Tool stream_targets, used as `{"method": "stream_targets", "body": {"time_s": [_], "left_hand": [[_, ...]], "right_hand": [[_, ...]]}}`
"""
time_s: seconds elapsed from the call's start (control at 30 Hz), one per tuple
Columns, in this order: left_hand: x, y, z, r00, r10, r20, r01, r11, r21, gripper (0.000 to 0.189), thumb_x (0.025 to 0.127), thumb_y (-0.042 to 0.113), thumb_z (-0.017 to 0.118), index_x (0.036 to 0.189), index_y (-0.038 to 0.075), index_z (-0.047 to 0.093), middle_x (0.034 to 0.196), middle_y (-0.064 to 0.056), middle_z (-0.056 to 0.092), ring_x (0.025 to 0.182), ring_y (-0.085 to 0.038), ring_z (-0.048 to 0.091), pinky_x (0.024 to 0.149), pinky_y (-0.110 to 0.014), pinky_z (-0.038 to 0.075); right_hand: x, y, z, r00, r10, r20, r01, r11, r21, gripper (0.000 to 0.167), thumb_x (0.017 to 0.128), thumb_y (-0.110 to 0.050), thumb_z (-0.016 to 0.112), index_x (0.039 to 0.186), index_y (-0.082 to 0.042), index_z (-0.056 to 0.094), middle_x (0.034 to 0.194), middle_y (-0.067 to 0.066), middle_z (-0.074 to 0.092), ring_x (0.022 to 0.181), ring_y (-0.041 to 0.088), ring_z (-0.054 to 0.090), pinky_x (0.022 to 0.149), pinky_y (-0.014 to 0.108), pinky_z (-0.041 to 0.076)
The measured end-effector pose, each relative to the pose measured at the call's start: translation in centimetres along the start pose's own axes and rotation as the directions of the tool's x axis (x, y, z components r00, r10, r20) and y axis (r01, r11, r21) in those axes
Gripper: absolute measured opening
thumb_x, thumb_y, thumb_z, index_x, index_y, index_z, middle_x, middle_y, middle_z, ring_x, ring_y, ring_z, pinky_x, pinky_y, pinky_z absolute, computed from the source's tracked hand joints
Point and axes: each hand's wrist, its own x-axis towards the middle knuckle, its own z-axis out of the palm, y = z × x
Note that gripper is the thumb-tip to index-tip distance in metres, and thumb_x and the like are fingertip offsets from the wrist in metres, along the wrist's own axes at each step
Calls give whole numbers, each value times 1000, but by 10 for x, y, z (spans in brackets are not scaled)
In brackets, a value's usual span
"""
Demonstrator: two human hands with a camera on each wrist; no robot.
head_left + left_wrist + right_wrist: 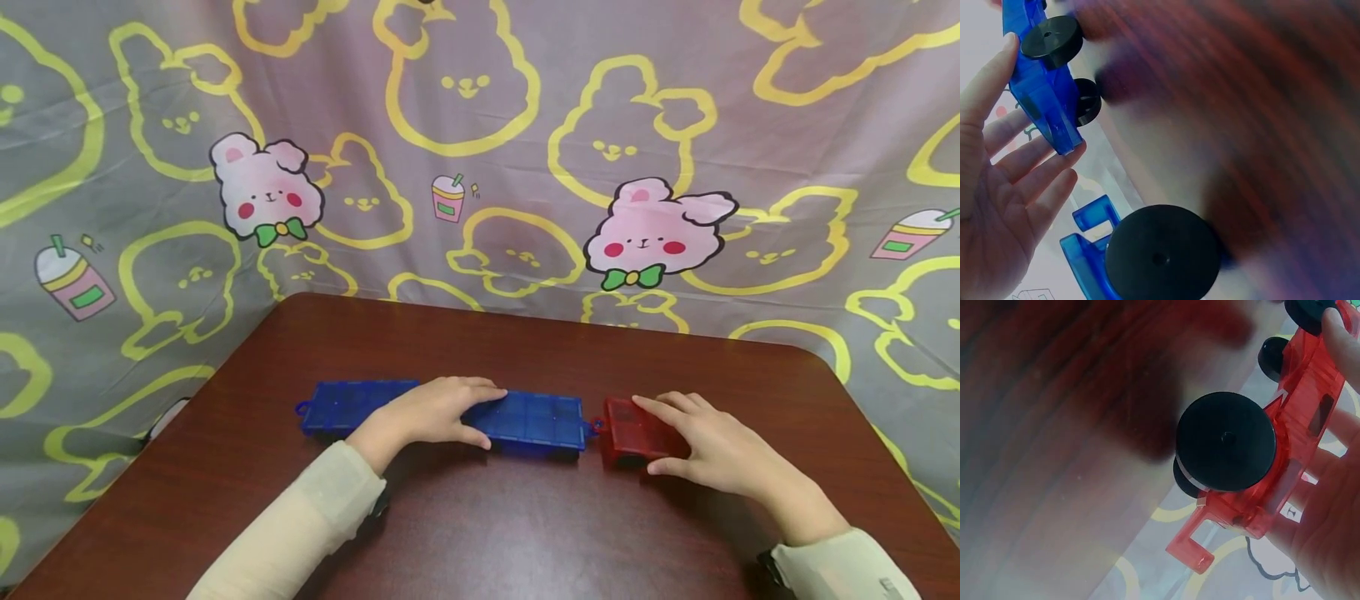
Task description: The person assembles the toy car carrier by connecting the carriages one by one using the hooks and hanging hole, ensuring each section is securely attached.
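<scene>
Half-closed, thumb opposite fingers, the left grip [441,408] holds the middle blue toy wagon [536,419], the right grip [720,446] a red toy car [630,423], on the counter [517,533]; level, straight handling should best align them.

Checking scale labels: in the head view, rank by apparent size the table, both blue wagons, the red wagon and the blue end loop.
Table
Left blue wagon and right blue wagon: too alike to rank, both partly covered
Red wagon, also partly covered
Blue end loop
</scene>
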Motion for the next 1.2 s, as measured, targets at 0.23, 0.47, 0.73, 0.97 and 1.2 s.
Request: {"method": "stream_targets", "body": {"time_s": [0.23,0.47,0.73,0.97,1.2], "left_hand": [[-1,1,-1,1000,-1,1,1,1000,-4,75,85,48,75,148,18,49,153,-5,48,142,-23,46,117,-45,38],[-1,0,-2,1000,8,14,-8,1000,8,75,86,50,73,149,19,47,154,-5,46,143,-23,44,117,-44,37],[-15,-9,-13,1000,4,-31,-4,1000,-10,72,89,49,70,149,18,47,155,-6,45,144,-25,42,116,-47,38],[-41,-29,-28,994,-53,-95,51,998,-28,71,90,45,71,149,13,47,154,-11,46,144,-31,41,115,-52,38],[-66,-54,-32,981,-135,-142,134,991,-18,74,87,44,74,148,10,48,151,-14,49,141,-35,44,114,-54,38]], "right_hand": [[0,2,2,1000,14,25,-14,1000,-5,86,69,-55,84,141,-19,56,124,9,61,109,27,56,72,42,58],[0,3,2,999,18,38,-18,1000,7,86,68,-55,85,141,-19,56,125,9,62,109,27,57,74,43,58],[4,-3,-5,1000,1,31,-2,999,45,83,71,-52,84,141,-20,56,131,11,60,118,32,55,79,50,59],[18,-17,-5,999,-36,-10,36,997,73,78,75,-48,83,143,-21,54,134,10,58,123,33,54,87,53,56],[41,-37,-1,997,-77,13,75,990,119,78,80,-47,80,147,-23,49,141,9,55,130,32,51,99,56,51]]}}
